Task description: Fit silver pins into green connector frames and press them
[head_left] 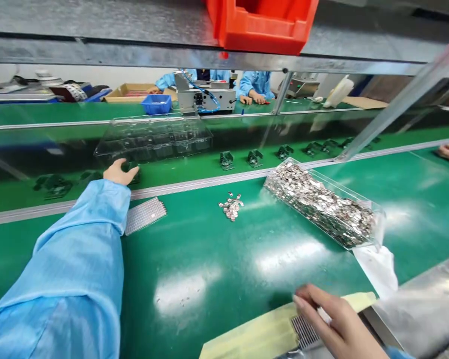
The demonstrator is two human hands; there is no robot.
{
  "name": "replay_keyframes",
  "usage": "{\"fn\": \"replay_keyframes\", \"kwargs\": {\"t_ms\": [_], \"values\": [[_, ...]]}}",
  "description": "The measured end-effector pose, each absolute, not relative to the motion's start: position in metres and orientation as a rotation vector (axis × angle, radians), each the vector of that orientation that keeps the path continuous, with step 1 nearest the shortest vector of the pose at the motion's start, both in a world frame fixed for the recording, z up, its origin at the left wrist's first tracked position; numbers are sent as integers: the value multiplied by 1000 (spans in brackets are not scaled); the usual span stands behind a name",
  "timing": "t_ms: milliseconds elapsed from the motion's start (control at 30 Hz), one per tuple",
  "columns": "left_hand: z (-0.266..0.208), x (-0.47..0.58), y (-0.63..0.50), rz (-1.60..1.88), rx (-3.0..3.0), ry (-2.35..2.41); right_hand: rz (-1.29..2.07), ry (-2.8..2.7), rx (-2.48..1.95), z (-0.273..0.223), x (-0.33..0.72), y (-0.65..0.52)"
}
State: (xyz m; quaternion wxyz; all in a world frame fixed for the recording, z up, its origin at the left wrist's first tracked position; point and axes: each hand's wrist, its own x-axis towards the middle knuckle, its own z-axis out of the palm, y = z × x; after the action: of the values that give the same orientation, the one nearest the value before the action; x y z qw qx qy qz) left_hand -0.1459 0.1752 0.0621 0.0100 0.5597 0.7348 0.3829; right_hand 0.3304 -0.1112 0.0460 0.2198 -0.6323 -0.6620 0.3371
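My left hand [120, 172] reaches over the rail onto the belt. Its thumb and fingers are curved round a small dark green circuit board [134, 177], which the hand partly hides. Just below its wrist lies a pale gridded sheet [145, 215]. At the lower right, my right hand [335, 319] is closed, slightly blurred, with something whitish at its fingers that I cannot make out. Beneath it are a ridged metal strip [306, 331] and yellow tape [254, 335]. A loose pile of small silvery metal pieces [232, 207] lies on the green tabletop [209, 249] between the hands.
A clear tray [377, 227] full of metal pieces stands at right. Several green boards [226, 160] sit along the belt, before a clear blister tray [153, 139]. A red bin [265, 35] hangs overhead; a slanted metal post [392, 99] crosses right. Co-workers' hands [252, 97] show beyond.
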Motion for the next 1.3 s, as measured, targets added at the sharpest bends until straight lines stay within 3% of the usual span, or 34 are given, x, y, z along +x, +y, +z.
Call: {"fn": "replay_keyframes", "kwargs": {"t_ms": [200,400,533,733,967,1167,1300], "values": [[62,-124,164,1158,1873,2165,618,-1876,-1695,38,301,-19],[35,-32,32,1034,2371,1610,322,-2002,-1831,16,264,91],[10,-7,-19,972,2429,1534,247,-2116,-1905,5,251,110],[7,-39,-9,660,2362,1418,240,-2394,-1900,15,266,62],[3,-47,18,433,2346,1220,357,-2893,-1538,36,234,-50],[0,-27,8,773,2358,1263,116,-2862,-1217,19,229,-133],[-1,5,-6,1005,1859,1331,102,-2670,-1246,4,245,-157]]}}
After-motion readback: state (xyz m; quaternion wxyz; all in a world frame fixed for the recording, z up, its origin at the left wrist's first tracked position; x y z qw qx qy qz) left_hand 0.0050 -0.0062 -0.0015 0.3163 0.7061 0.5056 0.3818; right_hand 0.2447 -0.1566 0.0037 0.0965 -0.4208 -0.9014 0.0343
